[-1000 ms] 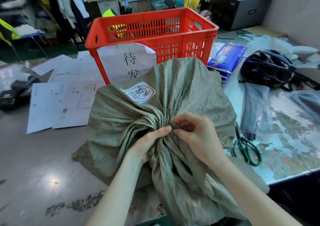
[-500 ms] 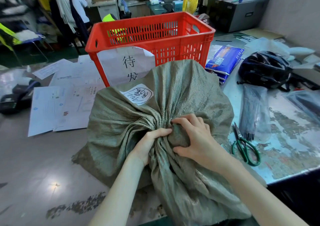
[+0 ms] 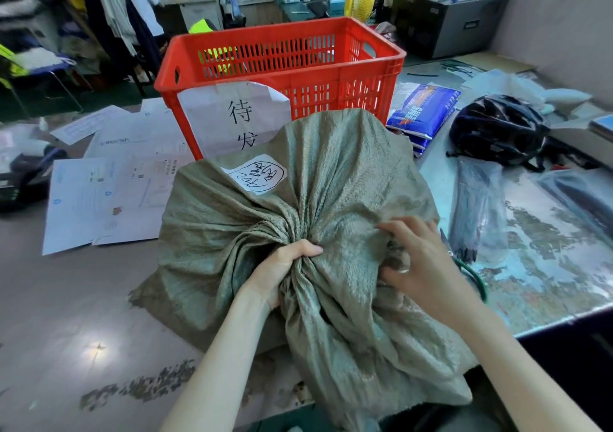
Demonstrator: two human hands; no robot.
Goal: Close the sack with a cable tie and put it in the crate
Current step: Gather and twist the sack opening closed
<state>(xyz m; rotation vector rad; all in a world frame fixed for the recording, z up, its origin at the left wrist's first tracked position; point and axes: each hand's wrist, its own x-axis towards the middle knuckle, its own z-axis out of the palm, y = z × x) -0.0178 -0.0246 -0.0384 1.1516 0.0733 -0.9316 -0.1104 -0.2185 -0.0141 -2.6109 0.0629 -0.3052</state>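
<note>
A full grey-green woven sack (image 3: 331, 173) with a white handwritten label (image 3: 255, 174) lies on the table in front of me. My left hand (image 3: 282, 265) grips the gathered neck of the sack. My right hand (image 3: 414, 259) is at the sack's right side, its fingers curled and pinching a fold of the fabric. Behind the sack stands the red plastic crate (image 3: 282, 76), with a paper sign taped to its front. A clear bag of black cable ties (image 3: 474, 209) lies on the table to the right. No cable tie is on the sack.
Green-handled scissors (image 3: 471, 275) lie partly hidden behind my right hand. A black helmet (image 3: 497, 129) and blue packs (image 3: 421, 109) sit at the right. Paper sheets (image 3: 99, 192) are spread at the left, beside a black device (image 3: 23, 179). A person stands far back.
My right hand has left the gathered neck and moved right, now pinching fabric at the sack's side. My left hand keeps its hold on the neck.
</note>
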